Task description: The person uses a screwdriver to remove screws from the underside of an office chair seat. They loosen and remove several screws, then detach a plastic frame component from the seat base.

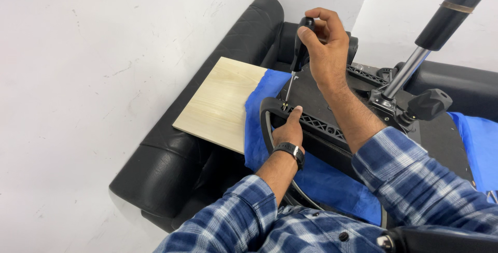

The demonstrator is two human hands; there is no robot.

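The right hand point(324, 40) wraps its fingers point(311, 38) closed around the black handle of a screwdriver point(296, 58), holding it nearly upright with the thin metal shaft pointing down. The tip meets a small brass-coloured screw point(285, 106) set at the near-left corner of an upturned office chair base point(332, 108), a black seat underside with a ribbed plastic edge. The left hand point(289, 131), a black watch point(290, 151) on its wrist, grips the curved black armrest loop point(265, 123) just beside the screw, thumb up against the ribbed edge and fingers curled closed beneath it. The chair's gas-lift column point(415, 61) rises toward the upper right, with a black adjustment knob point(428, 103) beside its foot. The chair lies on a blue cloth point(259, 97) spread over a black leather sofa point(171, 165). A pale wooden board point(220, 102) rests on the sofa, partly under the cloth's left edge.
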